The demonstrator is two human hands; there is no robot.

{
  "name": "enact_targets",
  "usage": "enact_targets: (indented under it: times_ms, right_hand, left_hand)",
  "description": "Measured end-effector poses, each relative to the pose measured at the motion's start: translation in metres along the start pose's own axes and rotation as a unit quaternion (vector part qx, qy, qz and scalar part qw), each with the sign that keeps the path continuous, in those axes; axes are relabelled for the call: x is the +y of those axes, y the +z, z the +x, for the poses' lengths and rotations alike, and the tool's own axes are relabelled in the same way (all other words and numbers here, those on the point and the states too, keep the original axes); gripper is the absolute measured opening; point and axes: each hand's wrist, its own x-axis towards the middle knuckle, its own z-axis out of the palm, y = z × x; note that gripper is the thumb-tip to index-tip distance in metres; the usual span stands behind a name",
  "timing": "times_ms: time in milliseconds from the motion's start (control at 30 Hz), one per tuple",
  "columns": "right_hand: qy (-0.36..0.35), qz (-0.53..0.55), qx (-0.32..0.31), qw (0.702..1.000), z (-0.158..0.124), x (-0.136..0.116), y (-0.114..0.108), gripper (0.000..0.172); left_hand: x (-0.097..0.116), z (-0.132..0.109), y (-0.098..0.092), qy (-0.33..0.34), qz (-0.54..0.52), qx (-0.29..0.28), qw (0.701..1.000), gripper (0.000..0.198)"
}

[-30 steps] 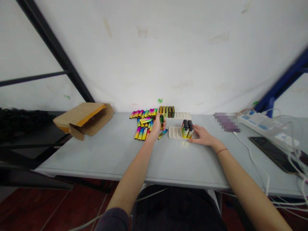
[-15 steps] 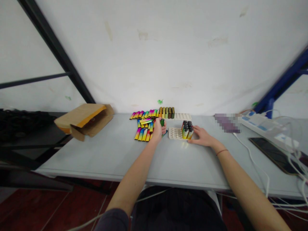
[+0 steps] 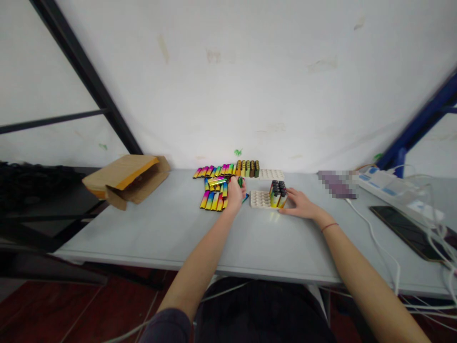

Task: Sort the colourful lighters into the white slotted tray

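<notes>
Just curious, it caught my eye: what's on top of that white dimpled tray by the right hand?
Rainbow lighters stand upright on its right end, black tops up. The white tray shows bare round dimples at left. Beneath the lighters, the tray is hidden.

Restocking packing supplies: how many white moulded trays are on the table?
2 white moulded trays: one at the back, right of the upright lighters; one in front, holding lighters beside the right hand. Others could be hidden.

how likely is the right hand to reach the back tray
Probably yes: the right hand sits by upright lighters in the front tray; they partly block the back white tray, but the way round their right side looks free.
</notes>
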Motion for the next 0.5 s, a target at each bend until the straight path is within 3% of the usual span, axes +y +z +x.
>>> enact_targets:
  times_ms: [300, 500]
  right_hand:
    - [-0.007, -0.01, 0.004, 1.0, 0.0001, -0.0001, 0.001, 0.096]
    - [0.0, -0.012, -0.001, 1.0, -0.0003, -0.0017, -0.0001, 0.098]
  left_hand:
    - [-0.0016, -0.0037, 0.0006, -0.013, 0.017, -0.024, 0.999, 0.052]
    - [0.0003, -0.0022, 0.0016, 0.023, 0.031, 0.001, 0.999, 0.047]
